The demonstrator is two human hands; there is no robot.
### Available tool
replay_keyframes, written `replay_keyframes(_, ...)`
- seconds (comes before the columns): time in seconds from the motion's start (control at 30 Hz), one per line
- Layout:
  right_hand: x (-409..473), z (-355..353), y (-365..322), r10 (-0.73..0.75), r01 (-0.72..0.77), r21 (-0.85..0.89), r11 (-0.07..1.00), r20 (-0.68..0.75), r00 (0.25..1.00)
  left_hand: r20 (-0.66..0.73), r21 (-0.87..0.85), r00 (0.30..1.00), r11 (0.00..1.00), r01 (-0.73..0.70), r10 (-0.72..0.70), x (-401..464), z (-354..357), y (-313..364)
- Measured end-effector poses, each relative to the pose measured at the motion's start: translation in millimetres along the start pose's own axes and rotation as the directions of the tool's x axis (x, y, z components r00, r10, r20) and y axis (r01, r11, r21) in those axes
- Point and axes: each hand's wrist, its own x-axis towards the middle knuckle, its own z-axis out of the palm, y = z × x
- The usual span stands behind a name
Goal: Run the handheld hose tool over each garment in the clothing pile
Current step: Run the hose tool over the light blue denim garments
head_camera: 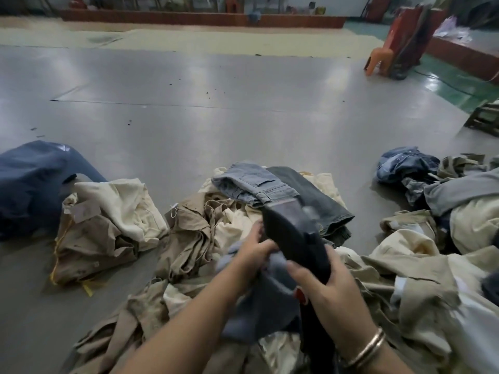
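My right hand [321, 284] grips the black handheld hose tool [294, 236], whose wide head points away from me over the pile; a red button [300, 294] shows by my palm. My left hand [252, 252] grips a grey-blue garment [259, 306] bunched just under the tool. Beyond them lie light blue jeans [253, 184] and a dark grey pair [316, 198] on top of khaki and cream clothes [199, 228]. The tool's hose is hidden below my arms.
A separate heap of cream and khaki clothes [105, 225] with a dark blue garment [29, 182] lies at left. More garments [432, 211] pile up at right. Grey floor [216, 109] stretches ahead; an orange stool [378, 60] stands far right.
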Motion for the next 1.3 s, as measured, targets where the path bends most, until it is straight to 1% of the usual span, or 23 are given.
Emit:
replay_keyframes(0.03, 1, -6, -2, -0.021, 0.023, 0.051, 0.998, -0.031, 0.999, 0.087, -0.118, 0.996, 0.993, -0.002, 0.013, -3, 16, 5)
replay_keyframes(0.07, 2, -12, -2, -0.017, 0.022, 0.105, 0.994, -0.054, 0.998, 0.17, -0.166, 0.985, 0.986, 0.026, 0.002, -6, 27, 7)
replay_keyframes(0.13, 5, -20, 2, 0.064, -0.051, 0.187, 0.981, -0.066, 0.996, 0.238, -0.042, 0.968, 0.994, 0.096, -0.083, -12, 34, 2)
replay_keyframes(0.17, 9, -23, 7, 0.12, -0.106, 0.198, 0.975, -0.063, 0.991, 0.202, 0.066, 0.971, 0.991, 0.113, -0.124, -12, 31, -4)
replay_keyframes(0.23, 20, -26, 22, 0.224, -0.216, 0.141, 0.966, -0.043, 0.974, 0.031, 0.23, 0.984, 0.959, 0.163, -0.175, -9, 18, -16)
replay_keyframes(0.33, 44, -27, 39, 0.316, -0.316, 0.004, 0.949, -0.019, 0.949, -0.117, 0.274, 0.966, 0.927, 0.255, -0.231, 4, -6, -36)
replay_keyframes(0.43, 67, -22, 54, 0.355, -0.355, 0.009, 0.935, -0.028, 0.934, -0.161, 0.375, 0.952, 0.876, 0.303, -0.261, 23, -25, -50)
replay_keyframes(0.5, 78, -16, 65, 0.362, -0.362, 0.003, 0.932, -0.029, 0.932, -0.197, 0.572, 0.954, 0.764, 0.299, -0.226, 37, -42, -61)
replay_keyframes(0.57, 83, -11, 76, 0.377, -0.377, -0.013, 0.926, -0.014, 0.926, -0.279, 0.748, 0.953, 0.595, 0.294, -0.119, 52, -63, -77)
replay_keyframes(0.6, 84, -8, 81, 0.386, -0.386, -0.022, 0.922, -0.005, 0.922, -0.328, 0.788, 0.944, 0.537, 0.3, -0.046, 60, -72, -83)
replay_keyframes(0.67, 85, -6, 89, 0.399, -0.398, -0.05, 0.916, -0.003, 0.917, -0.397, 0.824, 0.913, 0.477, 0.308, 0.097, 75, -86, -90)
replay_keyframes(0.73, 87, -5, 93, 0.398, -0.397, -0.082, 0.914, -0.006, 0.918, -0.397, 0.867, 0.896, 0.401, 0.295, 0.2, 95, -92, -89)
replay_keyframes(0.8, 89, -5, 94, 0.394, -0.392, -0.085, 0.916, 0.008, 0.919, -0.341, 0.911, 0.914, 0.316, 0.265, 0.219, 120, -91, -81)
replay_keyframes(0.87, 92, -6, 95, 0.396, -0.392, -0.087, 0.916, 0.022, 0.918, -0.271, 0.945, 0.946, 0.234, 0.227, 0.177, 145, -84, -73)
replay_keyframes(0.97, 102, -4, 93, 0.395, -0.393, -0.052, 0.918, 0.038, 0.918, -0.231, 0.969, 0.956, 0.136, 0.208, 0.181, 172, -68, -66)
replay_keyframes(1.0, 110, -2, 94, 0.39, -0.389, -0.026, 0.921, 0.044, 0.92, -0.221, 0.97, 0.958, 0.137, 0.198, 0.181, 182, -63, -67)
replay_keyframes(1.03, 117, 1, 94, 0.383, -0.383, -0.004, 0.924, 0.046, 0.923, -0.214, 0.967, 0.962, 0.177, 0.184, 0.171, 190, -58, -69)
replay_keyframes(1.1, 138, 8, 98, 0.368, -0.368, 0.029, 0.929, 0.024, 0.93, -0.186, 0.94, 0.974, 0.311, 0.138, 0.13, 207, -50, -76)
replay_keyframes(1.13, 148, 10, 99, 0.361, -0.362, 0.044, 0.931, 0.013, 0.932, -0.179, 0.93, 0.975, 0.346, 0.124, 0.131, 214, -48, -80)
replay_keyframes(1.17, 155, 11, 100, 0.355, -0.355, 0.061, 0.933, 0.006, 0.935, -0.188, 0.934, 0.972, 0.333, 0.133, 0.141, 221, -46, -81)
replay_keyframes(1.2, 162, 12, 100, 0.35, -0.349, 0.075, 0.934, 0.004, 0.937, -0.207, 0.952, 0.963, 0.263, 0.158, 0.172, 231, -47, -82)
replay_keyframes(1.27, 170, 12, 105, 0.348, -0.348, 0.092, 0.933, 0.018, 0.937, -0.178, 0.984, 0.943, 0.026, 0.178, 0.282, 257, -53, -85)
replay_keyframes(1.3, 172, 10, 109, 0.347, -0.348, 0.088, 0.933, 0.026, 0.937, -0.14, 0.983, 0.949, -0.078, 0.168, 0.283, 269, -56, -85)
